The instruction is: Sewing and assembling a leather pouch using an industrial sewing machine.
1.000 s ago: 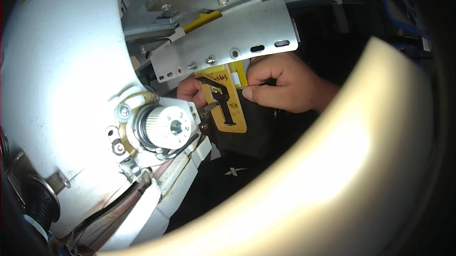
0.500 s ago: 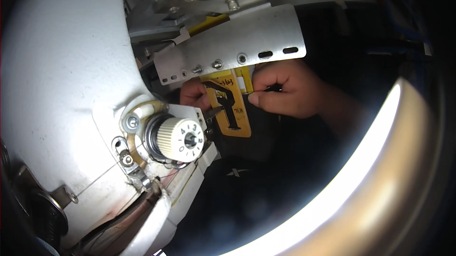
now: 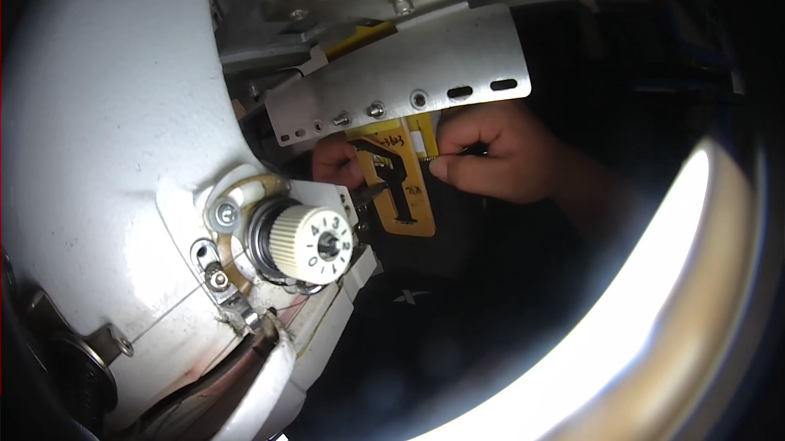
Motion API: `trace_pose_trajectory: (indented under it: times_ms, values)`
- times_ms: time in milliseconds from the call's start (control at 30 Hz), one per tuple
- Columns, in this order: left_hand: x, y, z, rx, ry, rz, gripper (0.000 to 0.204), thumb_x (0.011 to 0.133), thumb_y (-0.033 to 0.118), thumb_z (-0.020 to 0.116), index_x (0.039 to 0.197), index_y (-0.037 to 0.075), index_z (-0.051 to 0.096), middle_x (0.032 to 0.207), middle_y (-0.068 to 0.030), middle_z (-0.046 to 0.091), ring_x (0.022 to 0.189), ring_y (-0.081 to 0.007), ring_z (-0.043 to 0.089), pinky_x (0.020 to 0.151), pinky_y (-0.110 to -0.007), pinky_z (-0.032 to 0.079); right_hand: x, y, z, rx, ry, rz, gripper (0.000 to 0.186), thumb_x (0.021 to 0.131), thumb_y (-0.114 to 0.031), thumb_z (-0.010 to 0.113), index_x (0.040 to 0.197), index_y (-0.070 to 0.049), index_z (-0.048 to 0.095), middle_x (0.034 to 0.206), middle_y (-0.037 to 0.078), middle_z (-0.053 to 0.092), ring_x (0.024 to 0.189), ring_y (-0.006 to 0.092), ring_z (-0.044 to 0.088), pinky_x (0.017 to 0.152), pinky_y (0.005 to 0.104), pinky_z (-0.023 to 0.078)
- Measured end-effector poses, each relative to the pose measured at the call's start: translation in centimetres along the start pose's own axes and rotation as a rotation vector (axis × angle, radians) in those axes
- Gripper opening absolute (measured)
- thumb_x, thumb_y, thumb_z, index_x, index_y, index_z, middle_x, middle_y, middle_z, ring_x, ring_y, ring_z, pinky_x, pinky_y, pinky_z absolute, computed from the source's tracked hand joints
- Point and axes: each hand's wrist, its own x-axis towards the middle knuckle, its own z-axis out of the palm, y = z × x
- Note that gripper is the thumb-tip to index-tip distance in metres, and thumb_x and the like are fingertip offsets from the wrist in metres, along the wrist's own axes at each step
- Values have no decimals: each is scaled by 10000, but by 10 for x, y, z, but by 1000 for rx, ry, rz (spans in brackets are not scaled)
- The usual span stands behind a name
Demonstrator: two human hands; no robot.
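Observation:
A flat yellow template with a dark bent slot and handwriting hangs below a metal bracket, at the needle end of a sewing machine. At its left edge, my left hand has curled fingers, partly hidden by the machine and the template. My right hand is closed at the right edge, thumb and forefinger pressed together beside a small toothed strip. Something dark shows in the gap between those fingers, too dim to name. A pointed dark metal part reaches toward the template's slot from the left.
The white machine body fills the left side, with a numbered cream dial jutting toward the template. Above the hands runs the slotted metal bracket. A bright curved lamp rim crosses the lower right. Dark cloth lies below the hands.
The view has shifted slightly, and the bright rim sits farther right. Both hands keep nearly the same place and grip at the template.

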Motion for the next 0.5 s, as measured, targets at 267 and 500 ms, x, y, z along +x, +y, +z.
trace_pose_trajectory:
  times_ms: [267, 500]
  values:
    - [0, 3, 5, 1, 78, 20, 482, 820, 143, 725, 1239, -84, 653, 1198, -232, 711, 1045, -315, 734, 907, -407, 611, 1, 1, -3, -8, -67, 25, 179, 904, -162, 676, 836, -3, 722, 754, 83, 700, 703, 160, 667, 652, 340, 512]
    - [-5, 2, 17, -18, 162, 38, 473, 820, 135, 721, 1233, -86, 656, 1191, -231, 714, 1037, -314, 736, 905, -407, 611, 0, 2, 0, 21, -42, -7, 178, 902, -157, 679, 818, -3, 709, 733, 82, 685, 690, 159, 659, 644, 335, 505]
